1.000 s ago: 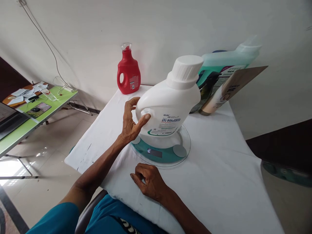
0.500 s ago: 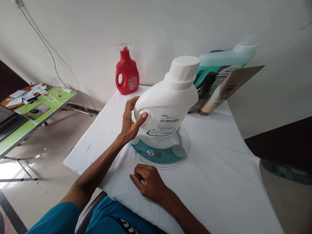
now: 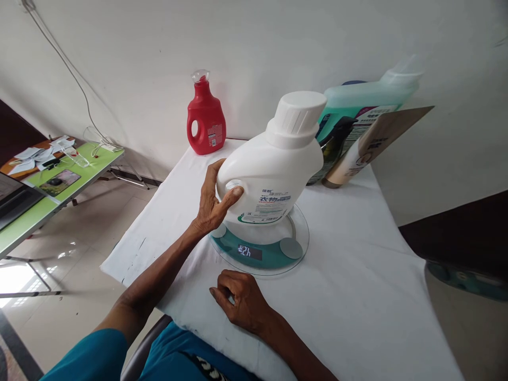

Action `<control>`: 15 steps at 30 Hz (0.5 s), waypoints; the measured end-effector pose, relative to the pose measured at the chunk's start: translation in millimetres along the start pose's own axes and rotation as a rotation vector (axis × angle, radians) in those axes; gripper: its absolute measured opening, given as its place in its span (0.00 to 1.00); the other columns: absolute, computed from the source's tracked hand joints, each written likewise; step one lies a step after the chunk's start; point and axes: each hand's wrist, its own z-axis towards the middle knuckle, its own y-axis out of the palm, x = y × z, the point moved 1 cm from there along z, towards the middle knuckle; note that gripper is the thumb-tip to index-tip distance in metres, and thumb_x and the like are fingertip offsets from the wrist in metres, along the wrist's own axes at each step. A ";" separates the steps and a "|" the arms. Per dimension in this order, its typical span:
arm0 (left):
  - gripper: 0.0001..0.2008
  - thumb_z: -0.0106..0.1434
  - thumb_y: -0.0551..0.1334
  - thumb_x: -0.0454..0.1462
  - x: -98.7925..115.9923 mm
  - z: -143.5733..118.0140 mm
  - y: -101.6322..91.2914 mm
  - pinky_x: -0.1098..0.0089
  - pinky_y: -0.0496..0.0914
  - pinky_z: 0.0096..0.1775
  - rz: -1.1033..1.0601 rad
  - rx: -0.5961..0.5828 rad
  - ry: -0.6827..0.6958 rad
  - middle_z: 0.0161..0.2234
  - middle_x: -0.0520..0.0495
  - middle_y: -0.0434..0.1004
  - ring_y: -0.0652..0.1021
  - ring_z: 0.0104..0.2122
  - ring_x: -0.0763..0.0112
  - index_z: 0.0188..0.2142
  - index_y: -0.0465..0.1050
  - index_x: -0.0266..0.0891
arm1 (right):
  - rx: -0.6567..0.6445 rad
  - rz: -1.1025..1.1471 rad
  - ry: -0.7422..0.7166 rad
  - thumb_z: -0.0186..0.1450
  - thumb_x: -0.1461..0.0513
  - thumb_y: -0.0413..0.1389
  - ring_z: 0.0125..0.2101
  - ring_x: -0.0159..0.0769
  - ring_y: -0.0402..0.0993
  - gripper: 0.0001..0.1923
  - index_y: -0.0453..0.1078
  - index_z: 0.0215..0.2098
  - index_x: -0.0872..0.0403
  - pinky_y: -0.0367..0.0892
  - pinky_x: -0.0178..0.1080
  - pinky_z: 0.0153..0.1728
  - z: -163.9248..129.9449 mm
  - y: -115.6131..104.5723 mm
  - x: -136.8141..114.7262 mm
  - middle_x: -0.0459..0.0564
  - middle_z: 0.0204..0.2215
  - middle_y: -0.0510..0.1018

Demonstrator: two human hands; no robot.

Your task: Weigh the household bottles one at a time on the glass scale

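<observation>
A large white laundry bottle (image 3: 273, 164) with a ribbed white cap and a printed label leans to the right at the middle of the table. My left hand (image 3: 216, 198) is closed round its handle, thumb across the near side and fingers behind. Beneath the bottle is a round glass scale (image 3: 273, 259) with a teal band and lit digits; whether the base rests fully on it, I cannot tell. Close to the scale's front edge, my right hand (image 3: 242, 299) lies on the white cloth with its fingers loosely curled, and nothing shows in them.
A red bottle (image 3: 206, 119) stands at the back left near the wall. Behind the white bottle at right are a teal jug (image 3: 353, 98), a dark bottle (image 3: 335, 145) and a beige tube (image 3: 357, 159). Off to the left, a green table (image 3: 93, 164) holds papers and a laptop.
My left thumb has shifted slightly rightward on the bottle, covering the handle opening differently. The bottle has barely moved, and my right hand stays where it was.
</observation>
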 end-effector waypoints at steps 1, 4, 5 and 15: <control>0.32 0.68 0.60 0.60 -0.4 0.1 0.4 0.54 0.70 0.56 -0.001 -0.001 -0.004 0.58 0.40 0.72 0.74 0.57 0.51 0.62 0.65 0.45 | 0.003 0.001 -0.001 0.68 0.64 0.55 0.22 0.29 0.60 0.18 0.54 0.23 0.51 0.53 0.37 0.26 0.1 -0.1 0.0 0.41 0.20 0.65; 0.33 0.67 0.60 0.61 -1.4 1.0 2.1 0.54 0.71 0.55 -0.014 0.001 -0.013 0.57 0.40 0.73 0.74 0.57 0.51 0.62 0.66 0.45 | 0.007 0.001 -0.001 0.68 0.64 0.55 0.22 0.29 0.60 0.17 0.54 0.24 0.51 0.53 0.36 0.26 0.7 -0.7 -0.6 0.41 0.20 0.65; 0.33 0.67 0.60 0.61 -1.6 1.5 2.9 0.54 0.71 0.55 -0.022 0.001 -0.020 0.57 0.40 0.73 0.75 0.56 0.52 0.61 0.66 0.44 | 0.006 -0.001 0.002 0.68 0.64 0.55 0.22 0.29 0.60 0.17 0.54 0.24 0.51 0.53 0.36 0.26 0.9 -0.9 -0.8 0.41 0.21 0.65; 0.28 0.46 0.78 0.54 0.0 9.4 11.6 0.69 0.72 0.31 -0.095 0.058 -0.298 0.31 0.50 0.76 0.77 0.30 0.67 0.36 0.74 0.39 | 0.000 0.022 0.035 0.67 0.64 0.55 0.22 0.30 0.62 0.17 0.52 0.24 0.51 0.53 0.36 0.27 0.2 -2.1 -1.8 0.42 0.20 0.66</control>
